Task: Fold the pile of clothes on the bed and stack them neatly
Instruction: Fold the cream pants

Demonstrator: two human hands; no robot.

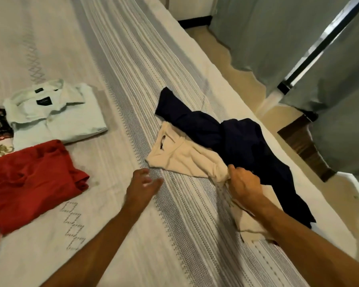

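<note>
Clothes lie unfolded at the right edge of the bed (pixel 116 65), a cream garment (pixel 187 160) partly under a navy garment (pixel 243 141).
The cream garment is gripped by the curled fingers of the right hand (pixel 244 185); nothing is held by the left hand (pixel 142 186), its fingers spread above the bedspread. A folded white shirt (pixel 56 114) and a red garment (pixel 27 179) are seen well apart at the left.
</note>
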